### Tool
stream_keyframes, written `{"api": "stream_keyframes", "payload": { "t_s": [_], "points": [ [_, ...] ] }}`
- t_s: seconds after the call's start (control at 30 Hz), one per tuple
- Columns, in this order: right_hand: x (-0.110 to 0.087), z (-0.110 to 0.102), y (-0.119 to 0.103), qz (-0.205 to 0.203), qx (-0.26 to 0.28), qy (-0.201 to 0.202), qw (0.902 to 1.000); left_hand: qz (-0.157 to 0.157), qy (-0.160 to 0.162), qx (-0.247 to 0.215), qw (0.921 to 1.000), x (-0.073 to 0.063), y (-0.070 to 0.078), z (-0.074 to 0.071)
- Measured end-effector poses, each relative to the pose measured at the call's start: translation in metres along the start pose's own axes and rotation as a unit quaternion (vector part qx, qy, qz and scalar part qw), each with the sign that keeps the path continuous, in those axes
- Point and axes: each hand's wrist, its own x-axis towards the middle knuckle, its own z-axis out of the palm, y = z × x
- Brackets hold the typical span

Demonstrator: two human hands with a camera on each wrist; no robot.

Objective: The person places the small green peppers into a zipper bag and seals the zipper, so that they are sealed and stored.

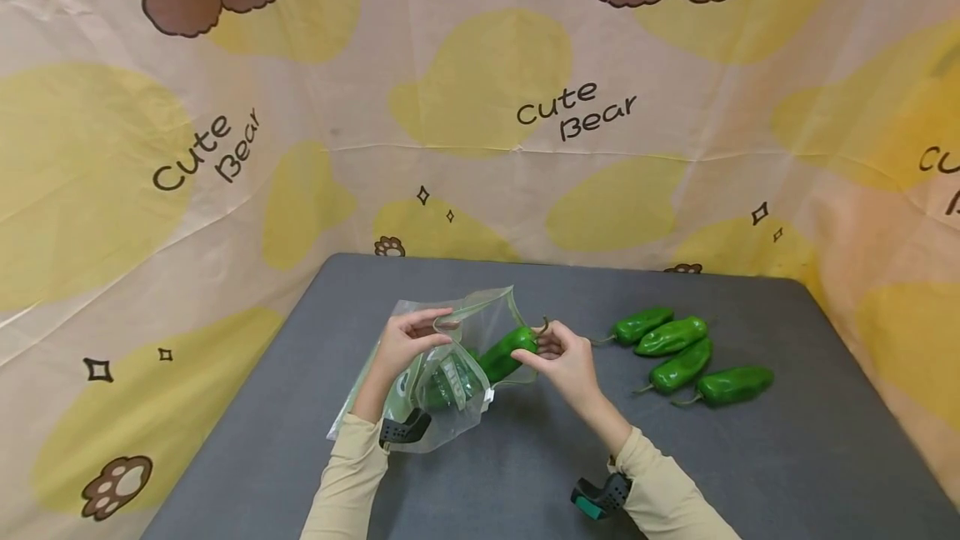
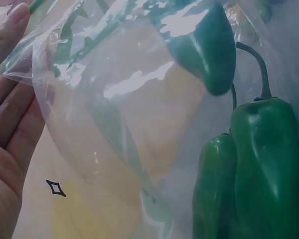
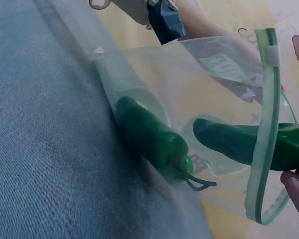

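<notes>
While left hand (image 1: 403,343) holds bag (image 1: 453,427) (rim (image 3: 272,89) gaping) | right hand (image 1: 564,357) grips pepper (image 1: 506,354) | table edge (image 1: 570,271) well beyond

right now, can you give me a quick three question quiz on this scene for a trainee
1. True or false: the green pepper in the right hand is wholly inside the clear zip bag.
2. How many green peppers lie outside the bag on the gray tabletop?
3. What does the left hand hold: (a) a pepper stem, (b) the bag's edge, (c) nothing?

Key: 1. False, its stem end sticks out. 2. Four. 3. b.
</notes>
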Motion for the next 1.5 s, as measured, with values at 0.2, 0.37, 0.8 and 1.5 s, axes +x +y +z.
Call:
{"api": "stream_keyframes", "payload": {
  "t_s": [0.2,0.37,0.8,1.5],
  "points": [
    [-0.001,0.010,0.022,0.013,0.010,-0.014,0.9998,-0.012,0.008,0.001,0.9999,-0.001,0.001,0.000],
    [-0.004,0.013,0.032,0.049,0.012,-0.034,0.9982,0.001,0.009,-0.003,1.0000,0.000,0.003,-0.001],
    [0.000,0.011,-0.010,0.044,-0.013,-0.137,0.9895,-0.008,0.015,-0.009,0.9998,-0.003,0.004,-0.006],
    [-0.001,0.003,-0.006,0.063,0.043,-0.178,0.9810,0.004,-0.009,0.014,0.9999,0.001,0.004,-0.003]
  ]
}}
